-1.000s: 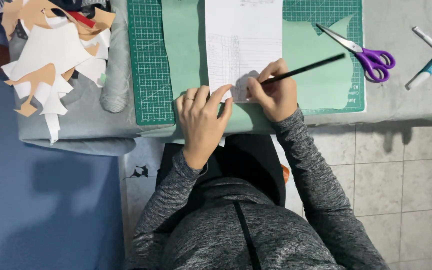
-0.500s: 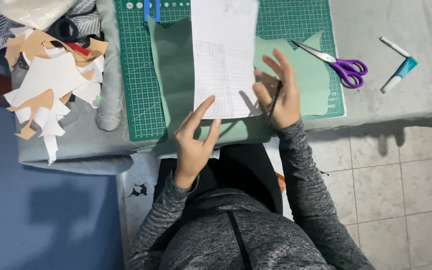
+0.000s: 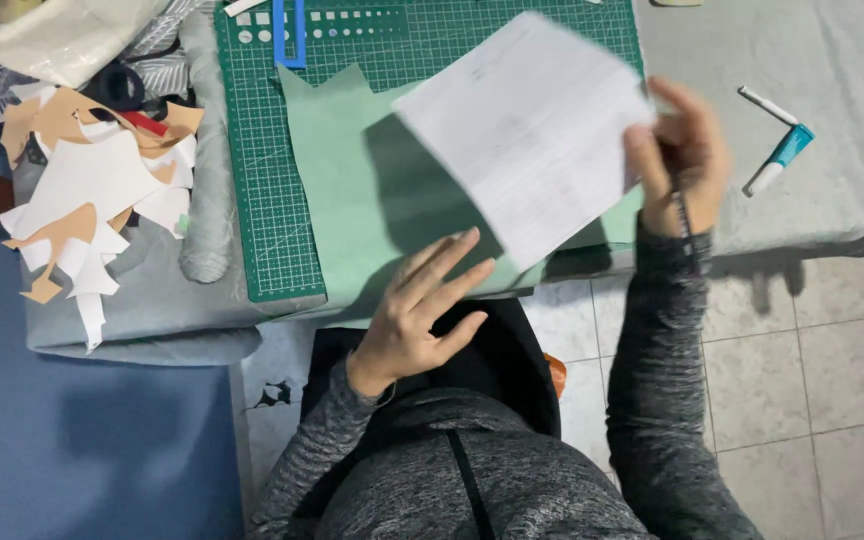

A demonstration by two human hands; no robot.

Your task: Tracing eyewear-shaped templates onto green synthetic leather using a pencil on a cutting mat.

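Held the white sheet (image 3: pixel 527 125) up off the green paper (image 3: pixel 372 200) in the right hand (image 3: pixel 687 160), fingers pinched on its right edge, a dark pencil tucked in the same grip. Blurred, tilted, lifted clear of the cutting mat (image 3: pixel 282 180). Spread the left hand (image 3: pixel 417 305) flat and wide, holding nothing, fingertips at the near edge of the green paper by the counter (image 3: pixel 852 90) lip.

Judged as roughly midway: green paper already notched along its upper edge, though not fully cut out; could not tell what marks had been left on it, nor whether the white sheet was done with. Scraps of white and tan paper (image 3: pixel 92 190) heaped at the left. Glue stick (image 3: pixel 780 158) lying well apart to the right, untouched. Blue ruler (image 3: pixel 289 35) at the mat's far edge.
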